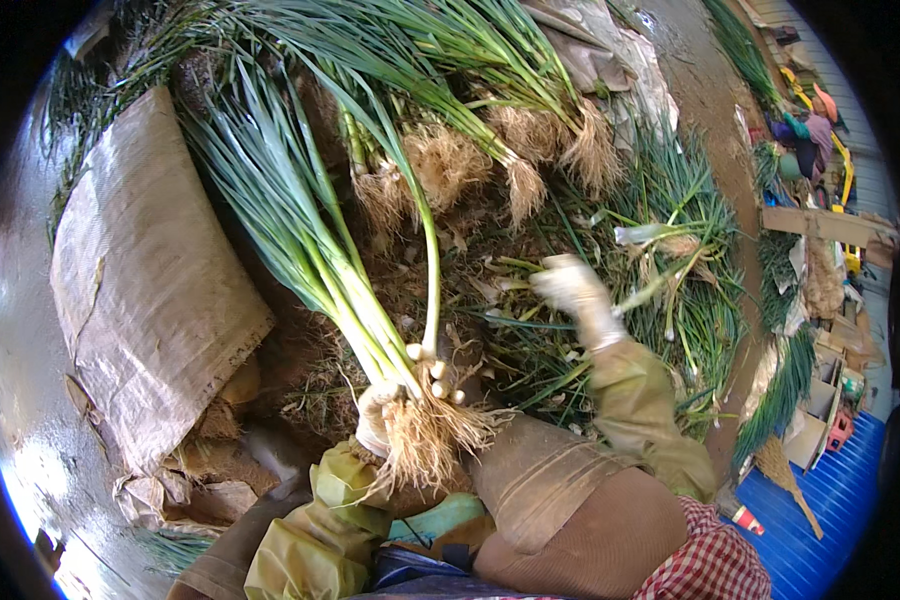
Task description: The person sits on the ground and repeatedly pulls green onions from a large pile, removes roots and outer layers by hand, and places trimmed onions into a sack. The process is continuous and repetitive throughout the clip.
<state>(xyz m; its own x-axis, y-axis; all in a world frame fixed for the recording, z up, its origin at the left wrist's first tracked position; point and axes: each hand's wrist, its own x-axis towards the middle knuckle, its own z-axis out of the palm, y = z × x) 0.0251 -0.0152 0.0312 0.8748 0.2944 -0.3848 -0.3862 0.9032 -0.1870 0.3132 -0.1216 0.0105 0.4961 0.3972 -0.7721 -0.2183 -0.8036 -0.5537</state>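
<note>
My left hand [373,421], in a white glove, is closed around a bunch of green onions [360,307] near the root end. Their pale stalks show above the glove and shaggy tan roots [427,435] hang over it, hiding some of the fingers. The long green leaves reach up and to the left. One separate stalk [430,255] rises more steeply beside the bunch. My right hand [570,289], also in a white glove, is blurred over a heap of stripped leaves [637,202]. Whether its fingers grip anything is unclear.
More green onions [450,97] with roots lie ahead. A woven plastic sheet [142,277] covers something on the left, beside wet floor [22,360]. At far right, another person [810,135] sits low near a cardboard piece [825,223]; a broom [784,472] lies nearer.
</note>
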